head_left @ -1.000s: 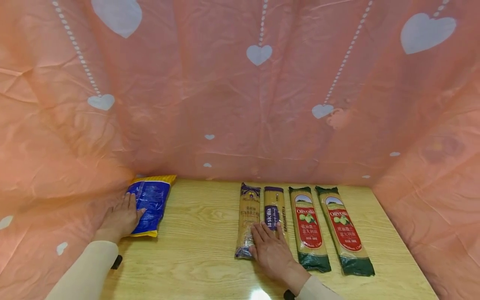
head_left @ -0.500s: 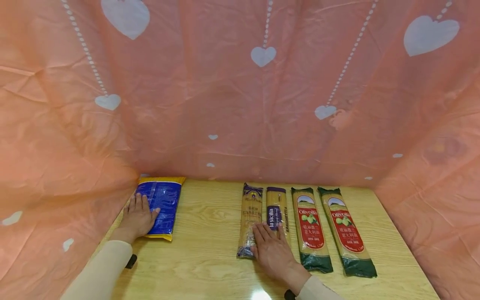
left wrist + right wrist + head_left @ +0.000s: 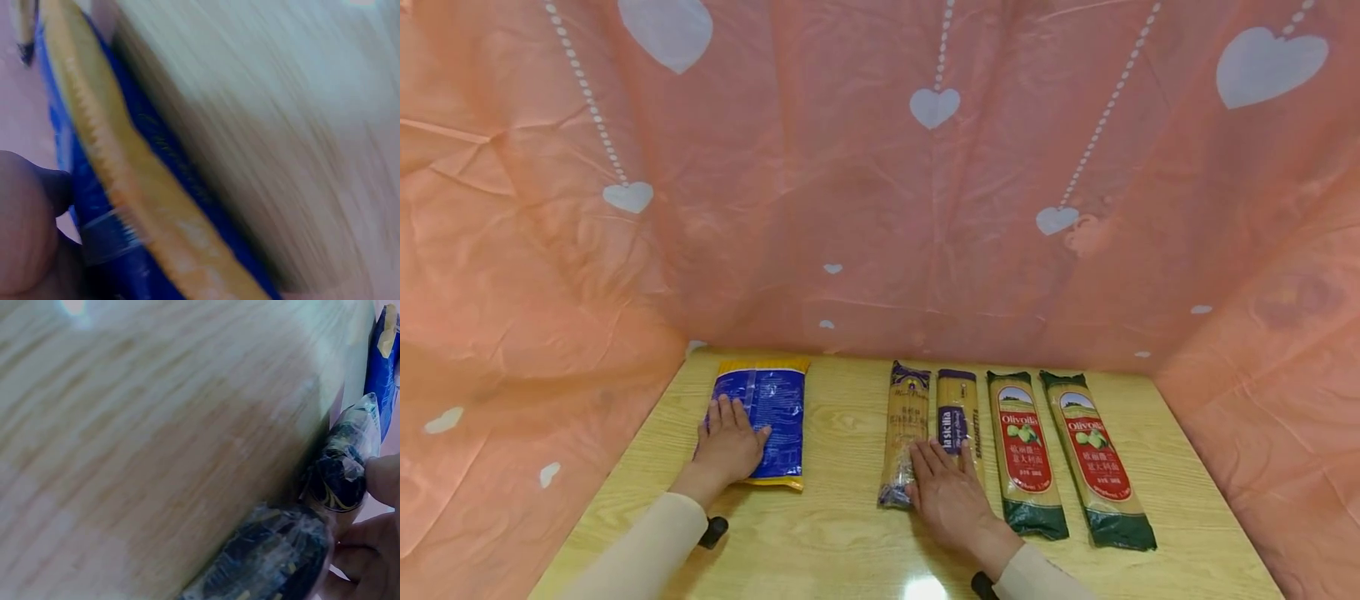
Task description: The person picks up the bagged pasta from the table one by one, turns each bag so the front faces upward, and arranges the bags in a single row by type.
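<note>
In the head view my left hand (image 3: pixel 730 446) lies with extended fingers on a blue and yellow plastic bag (image 3: pixel 778 417), at the left of the table. The left wrist view shows this bag's yellow sealed edge (image 3: pixel 144 175) beside my thumb. Toward the middle, my right hand (image 3: pixel 951 500) rests flat over the lower part of a purple-labelled spaghetti pack (image 3: pixel 957 400). Its thumb reaches the adjacent spaghetti pack (image 3: pixel 908 425) with dark purple ends. Crinkled pack ends (image 3: pixel 269 562) show close up in the right wrist view. The hand hides the labelled pack's lower end in the head view.
Two green-ended spaghetti packs (image 3: pixel 1026 450) with red labels lie slightly slanted to the right of my right hand. The wood-grain table (image 3: pixel 835 542) is enclosed at the back and sides by a pink cloth (image 3: pixel 865 192) printed with white hearts.
The blue and yellow bag has slid rightward under my left hand, away from the left cloth wall. My right hand stays on the spaghetti packs. The head view has shifted slightly.
</note>
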{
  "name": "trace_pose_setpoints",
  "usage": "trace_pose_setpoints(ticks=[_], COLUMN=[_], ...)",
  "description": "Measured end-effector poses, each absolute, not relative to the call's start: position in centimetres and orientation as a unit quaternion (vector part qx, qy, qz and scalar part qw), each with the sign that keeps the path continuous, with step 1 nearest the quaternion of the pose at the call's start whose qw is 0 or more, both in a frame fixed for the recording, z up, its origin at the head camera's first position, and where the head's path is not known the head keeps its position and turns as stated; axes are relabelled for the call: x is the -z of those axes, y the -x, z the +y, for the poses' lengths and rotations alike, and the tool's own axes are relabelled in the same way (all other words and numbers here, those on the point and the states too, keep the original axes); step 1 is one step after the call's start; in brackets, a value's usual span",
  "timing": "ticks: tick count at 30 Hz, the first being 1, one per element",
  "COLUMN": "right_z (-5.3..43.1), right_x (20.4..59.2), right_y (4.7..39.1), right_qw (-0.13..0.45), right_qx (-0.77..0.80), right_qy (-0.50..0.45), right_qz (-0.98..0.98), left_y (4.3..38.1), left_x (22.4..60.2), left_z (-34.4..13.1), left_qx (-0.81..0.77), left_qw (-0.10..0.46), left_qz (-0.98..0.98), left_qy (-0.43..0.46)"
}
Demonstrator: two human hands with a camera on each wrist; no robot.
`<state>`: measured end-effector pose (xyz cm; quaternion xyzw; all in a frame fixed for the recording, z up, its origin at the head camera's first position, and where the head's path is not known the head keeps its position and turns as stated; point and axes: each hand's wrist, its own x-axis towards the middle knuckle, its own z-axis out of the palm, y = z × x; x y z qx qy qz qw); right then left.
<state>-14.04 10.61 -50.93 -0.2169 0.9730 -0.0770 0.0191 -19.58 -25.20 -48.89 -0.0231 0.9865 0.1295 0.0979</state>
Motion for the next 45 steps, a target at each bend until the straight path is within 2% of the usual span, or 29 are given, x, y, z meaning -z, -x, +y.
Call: trace_pose_setpoints(ticks=[10,19,24,32,39,42,45], right_z=[10.8,11.1,11.2,11.2,11.2,11.0,10.7], right_x=[50.9,51.2,51.1,51.0,51.1,51.1,51.1], right_y=[14.1,14.3,14.2,14.2,14.2,13.9,13.5], right_qw=[0.020,0.015,0.012,0.013,0.005,-0.021,-0.082], right_qx=[0.063,0.067,0.072,0.074,0.076,0.061,0.031], right_qy=[0.220,0.227,0.228,0.230,0.229,0.236,0.251], right_qz=[0.973,0.972,0.971,0.970,0.970,0.970,0.964], left_y=[16.7,15.1,14.1,11.7,11.2,12.1,13.7], left_x=[48.1,49.3,49.3,47.6,46.0,44.4,43.1], left_z=[-21.5,-23.1,-22.4,-19.9,-19.3,-19.6,-19.7], left_qx=[-0.129,-0.135,-0.172,-0.129,-0.109,-0.089,-0.070], left_qw=[0.111,0.077,0.098,0.165,0.196,0.187,0.139], left_qz=[0.985,0.981,0.973,0.975,0.971,0.973,0.981], left_qy=[-0.024,-0.118,-0.120,-0.077,-0.086,-0.106,-0.119])
